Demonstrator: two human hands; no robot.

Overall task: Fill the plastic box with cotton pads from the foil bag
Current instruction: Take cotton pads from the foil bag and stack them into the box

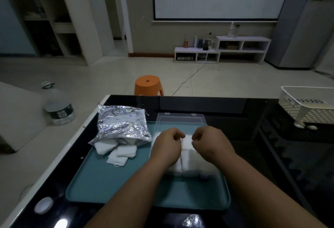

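Observation:
A clear plastic box lies open on a teal tray, its lid flat toward the far side. White cotton pads sit packed inside the box. My left hand and my right hand are both over the box, fingers curled and pinching a white pad between them. To the left lies the crumpled foil bag, its mouth toward me. Several loose cotton pads spill out of the bag onto the tray.
The tray rests on a glossy black table. A white perforated basket stands at the table's far right. A scrap of foil lies at the near edge. An orange stool and a large water bottle stand on the floor beyond.

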